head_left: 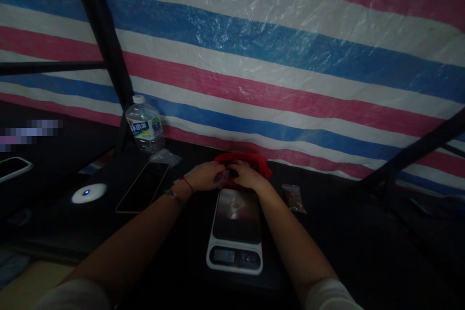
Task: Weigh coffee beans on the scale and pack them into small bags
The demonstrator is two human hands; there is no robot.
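While right hand [245,174] reaches into red bag [264,165], left hand [207,176] pinches clear plastic [222,179]; right fingers' grip hidden, can't tell; scale [237,225] at bag's six o'clock, likely for easy reach.

Both hands [246,175] at red bag [264,164], beyond scale [236,218]; small packet [294,198] to right.

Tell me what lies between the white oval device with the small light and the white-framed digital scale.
In the head view, a black rectangular phone lies between the device and the scale; the person's left forearm also crosses that stretch.
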